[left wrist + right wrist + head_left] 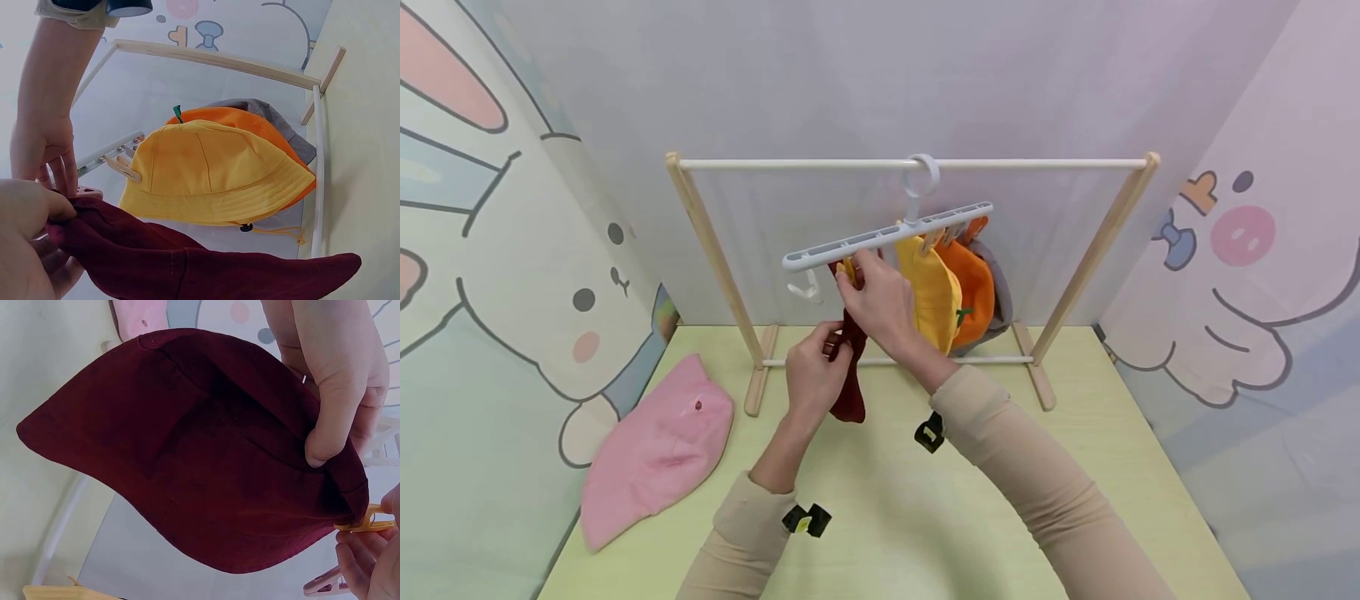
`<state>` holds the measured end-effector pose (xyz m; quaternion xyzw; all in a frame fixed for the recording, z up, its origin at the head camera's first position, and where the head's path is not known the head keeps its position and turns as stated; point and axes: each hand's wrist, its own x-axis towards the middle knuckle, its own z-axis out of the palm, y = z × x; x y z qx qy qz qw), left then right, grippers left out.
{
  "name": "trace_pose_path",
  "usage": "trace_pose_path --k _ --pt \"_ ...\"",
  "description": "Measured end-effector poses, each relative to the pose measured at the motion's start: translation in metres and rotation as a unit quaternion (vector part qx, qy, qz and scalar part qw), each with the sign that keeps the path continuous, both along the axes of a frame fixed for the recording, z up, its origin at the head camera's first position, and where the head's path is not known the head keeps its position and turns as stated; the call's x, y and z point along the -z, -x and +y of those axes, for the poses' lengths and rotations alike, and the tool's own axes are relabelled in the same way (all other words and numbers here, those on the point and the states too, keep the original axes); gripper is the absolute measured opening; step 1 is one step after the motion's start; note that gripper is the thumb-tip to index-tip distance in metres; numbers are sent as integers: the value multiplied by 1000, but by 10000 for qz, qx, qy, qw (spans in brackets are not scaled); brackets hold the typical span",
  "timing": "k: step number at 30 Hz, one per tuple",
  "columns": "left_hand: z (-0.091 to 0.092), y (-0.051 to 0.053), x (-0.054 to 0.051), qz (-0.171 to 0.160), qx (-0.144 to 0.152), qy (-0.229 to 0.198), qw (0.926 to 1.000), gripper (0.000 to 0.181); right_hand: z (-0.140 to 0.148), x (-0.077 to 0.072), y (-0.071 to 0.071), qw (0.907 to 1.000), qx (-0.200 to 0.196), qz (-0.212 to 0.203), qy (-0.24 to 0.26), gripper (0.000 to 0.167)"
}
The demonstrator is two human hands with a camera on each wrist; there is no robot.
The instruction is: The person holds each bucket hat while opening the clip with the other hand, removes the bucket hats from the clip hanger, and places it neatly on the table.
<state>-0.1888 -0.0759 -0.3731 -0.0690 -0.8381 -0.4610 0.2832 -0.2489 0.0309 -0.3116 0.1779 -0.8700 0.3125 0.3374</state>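
On the table, the pink hat is apparently left to be hung; on the rack, three hats are hung; below the hanger, the maroon hat is pinched by the left hand, its clip by the right hand.

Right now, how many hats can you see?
5: pink hat on the table, dark red hat in the left hand, and yellow hat, orange hat and gray hat hanging from the hanger. More may be hidden behind.
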Motion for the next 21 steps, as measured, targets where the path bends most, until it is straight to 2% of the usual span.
trace_pose_path --k 9,21 --pt "-2 0 1 30 -1 59 10000 20 0 0 0 10000 22 -9 5 16" --pt "-7 1 3 -296 -81 339 9990 20 1 0 1 10000 19 -33 43 15"
